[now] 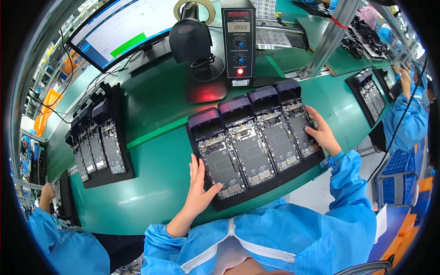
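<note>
In front of me on the green bench lies a black tray [293,173] with several handheld devices, their circuit boards bare and a dark hood at the far end of each. My left hand [199,185] holds the tray's left edge, fingers stretched along the side, with its thumb over the near end of the leftmost device [222,167]. At the right edge, my right hand [323,133] grips the tray beside the rightmost device [298,126], its thumb on that board and its fingers curled over the side. The undersides of both grips are hidden.
A second loaded black tray [129,168] lies to the left. Behind my tray stand a barcode scanner [190,41] on a stand, a black control box [238,46] and a monitor [123,34]. Co-workers in blue sleeves [405,123] sit at both sides; another tray [366,96] lies right.
</note>
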A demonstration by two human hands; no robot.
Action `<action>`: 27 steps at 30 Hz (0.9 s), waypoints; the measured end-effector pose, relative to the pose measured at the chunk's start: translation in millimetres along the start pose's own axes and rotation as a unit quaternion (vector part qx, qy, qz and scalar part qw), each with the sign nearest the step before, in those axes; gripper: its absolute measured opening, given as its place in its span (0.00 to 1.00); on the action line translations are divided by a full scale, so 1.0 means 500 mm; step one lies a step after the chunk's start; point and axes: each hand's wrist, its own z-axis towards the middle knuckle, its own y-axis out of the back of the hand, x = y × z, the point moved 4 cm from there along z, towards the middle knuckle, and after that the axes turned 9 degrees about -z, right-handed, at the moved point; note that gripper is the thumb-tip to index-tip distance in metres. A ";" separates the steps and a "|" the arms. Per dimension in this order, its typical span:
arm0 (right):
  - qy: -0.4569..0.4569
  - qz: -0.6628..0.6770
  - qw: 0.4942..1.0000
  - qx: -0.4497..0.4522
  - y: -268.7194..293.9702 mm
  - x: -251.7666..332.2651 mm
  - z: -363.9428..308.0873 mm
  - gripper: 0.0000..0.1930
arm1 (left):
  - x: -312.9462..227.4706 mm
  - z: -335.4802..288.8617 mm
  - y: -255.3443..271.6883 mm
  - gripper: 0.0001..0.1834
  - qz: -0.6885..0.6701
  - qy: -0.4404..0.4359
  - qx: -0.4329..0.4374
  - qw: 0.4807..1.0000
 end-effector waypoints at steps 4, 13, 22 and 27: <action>0.080 -0.250 0.962 -0.081 0.041 0.059 0.002 0.31 | -0.026 -0.009 -0.002 0.44 0.040 -0.039 -0.089 0.994; 0.038 0.155 0.955 -0.249 0.031 0.200 0.235 0.18 | -0.043 0.003 0.002 0.37 -0.474 -0.030 -0.131 0.870; -0.011 0.301 0.920 -0.250 -0.027 0.218 0.297 0.14 | -0.010 0.027 -0.020 0.22 -0.469 0.173 0.004 0.866; 0.027 0.413 0.874 -0.256 -0.053 0.247 0.274 0.11 | -0.063 0.006 0.011 0.27 -0.618 0.096 0.022 0.780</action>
